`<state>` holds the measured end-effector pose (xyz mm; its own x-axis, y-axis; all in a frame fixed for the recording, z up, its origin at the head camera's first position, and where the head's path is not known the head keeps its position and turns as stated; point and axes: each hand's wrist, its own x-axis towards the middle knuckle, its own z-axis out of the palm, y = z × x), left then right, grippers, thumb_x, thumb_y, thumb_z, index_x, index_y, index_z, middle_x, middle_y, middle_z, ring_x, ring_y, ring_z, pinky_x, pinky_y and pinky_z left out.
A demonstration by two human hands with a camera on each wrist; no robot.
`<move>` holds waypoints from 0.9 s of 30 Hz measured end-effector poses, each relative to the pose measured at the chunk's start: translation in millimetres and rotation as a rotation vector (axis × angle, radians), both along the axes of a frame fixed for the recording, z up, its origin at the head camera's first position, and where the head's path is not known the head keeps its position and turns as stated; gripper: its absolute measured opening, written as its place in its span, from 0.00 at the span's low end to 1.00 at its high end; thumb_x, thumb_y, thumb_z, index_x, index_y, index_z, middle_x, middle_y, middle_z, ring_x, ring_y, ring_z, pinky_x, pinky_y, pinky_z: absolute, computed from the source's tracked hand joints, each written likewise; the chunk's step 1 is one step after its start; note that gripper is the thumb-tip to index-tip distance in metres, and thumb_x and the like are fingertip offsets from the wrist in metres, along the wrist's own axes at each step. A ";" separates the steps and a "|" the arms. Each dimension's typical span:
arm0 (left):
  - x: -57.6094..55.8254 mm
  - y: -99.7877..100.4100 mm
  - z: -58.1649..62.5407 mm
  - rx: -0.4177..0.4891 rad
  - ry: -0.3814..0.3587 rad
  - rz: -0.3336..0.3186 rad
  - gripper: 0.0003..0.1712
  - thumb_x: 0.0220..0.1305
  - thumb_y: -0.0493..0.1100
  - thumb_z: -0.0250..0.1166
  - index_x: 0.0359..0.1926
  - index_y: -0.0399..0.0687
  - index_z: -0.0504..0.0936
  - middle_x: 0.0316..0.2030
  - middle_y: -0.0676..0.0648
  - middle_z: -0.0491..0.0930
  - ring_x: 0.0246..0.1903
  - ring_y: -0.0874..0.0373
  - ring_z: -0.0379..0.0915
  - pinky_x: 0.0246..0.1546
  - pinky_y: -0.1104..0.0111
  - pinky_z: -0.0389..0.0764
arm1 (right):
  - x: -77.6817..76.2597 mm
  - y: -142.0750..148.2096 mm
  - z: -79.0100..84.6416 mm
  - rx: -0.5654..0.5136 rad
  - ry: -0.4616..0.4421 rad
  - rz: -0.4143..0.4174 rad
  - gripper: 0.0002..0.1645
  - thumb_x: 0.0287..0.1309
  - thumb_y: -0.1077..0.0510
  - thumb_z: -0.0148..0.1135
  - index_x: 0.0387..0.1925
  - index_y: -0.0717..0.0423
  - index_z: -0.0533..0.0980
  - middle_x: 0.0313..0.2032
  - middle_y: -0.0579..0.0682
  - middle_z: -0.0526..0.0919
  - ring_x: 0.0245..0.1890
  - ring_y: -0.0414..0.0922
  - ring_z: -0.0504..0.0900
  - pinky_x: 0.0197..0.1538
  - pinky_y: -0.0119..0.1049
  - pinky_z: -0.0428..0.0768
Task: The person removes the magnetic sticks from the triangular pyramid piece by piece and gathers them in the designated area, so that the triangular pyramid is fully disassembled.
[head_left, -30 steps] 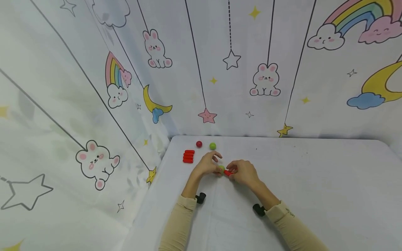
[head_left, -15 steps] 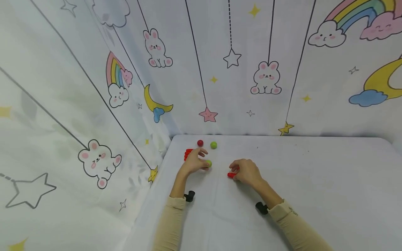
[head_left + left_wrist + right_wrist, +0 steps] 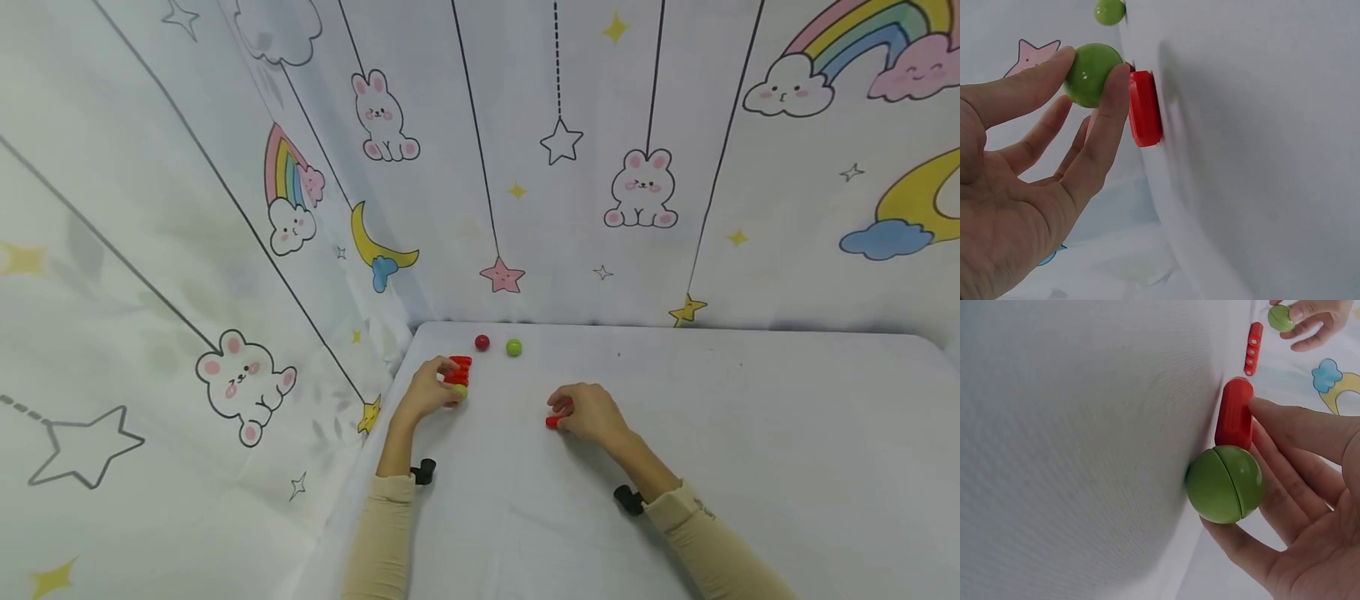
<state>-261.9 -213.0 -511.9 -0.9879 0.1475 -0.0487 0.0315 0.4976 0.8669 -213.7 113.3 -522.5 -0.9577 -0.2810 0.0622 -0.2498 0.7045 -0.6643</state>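
My left hand [image 3: 427,390] pinches a shiny green ball [image 3: 1088,76] between thumb and fingertips. In the head view it is at the left of the white table, right by the near end of a row of red rods [image 3: 459,375]. Further right, my right hand [image 3: 591,410] holds a red ridged rod [image 3: 1235,412] low over the tabletop, thumb on the rod's side. A second green ball [image 3: 1224,487], with a groove round it, sits at the rod's near end, a finger against it. The head view hides that ball behind the right hand.
Behind the row of rods, a small red ball [image 3: 482,342] and another green ball [image 3: 513,347] lie near the table's back edge. White cloth [image 3: 720,467] covers the table. A printed curtain [image 3: 570,250] hangs behind and at the left.
My left hand has carried its green ball away from the right hand, leftward to the row of red rods. The right hand has stayed nearly in place with its red rod.
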 end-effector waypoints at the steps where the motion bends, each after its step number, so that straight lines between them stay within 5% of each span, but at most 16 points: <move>1: -0.2 -1.3 -0.6 0.005 -0.001 0.003 0.30 0.58 0.28 0.74 0.61 0.32 0.76 0.60 0.32 0.72 0.43 0.48 0.82 0.37 0.58 0.89 | 0.0 0.1 0.1 -0.002 -0.001 0.002 0.19 0.48 0.69 0.79 0.44 0.57 0.87 0.33 0.44 0.88 0.34 0.38 0.83 0.42 0.40 0.81; 12: -14.5 5.8 -0.7 0.050 0.061 -0.025 0.30 0.59 0.29 0.74 0.62 0.35 0.77 0.61 0.32 0.73 0.45 0.47 0.83 0.39 0.62 0.89 | 1.6 0.5 -0.7 0.009 0.022 0.026 0.16 0.51 0.71 0.74 0.43 0.57 0.87 0.35 0.45 0.89 0.36 0.41 0.85 0.45 0.44 0.83; 27: -56.2 41.0 8.9 0.066 0.135 -0.019 0.25 0.63 0.30 0.72 0.60 0.33 0.77 0.62 0.31 0.69 0.55 0.42 0.80 0.40 0.65 0.88 | 3.1 2.4 -0.3 -0.022 0.054 0.052 0.16 0.55 0.74 0.68 0.42 0.56 0.87 0.37 0.47 0.89 0.38 0.43 0.86 0.46 0.45 0.84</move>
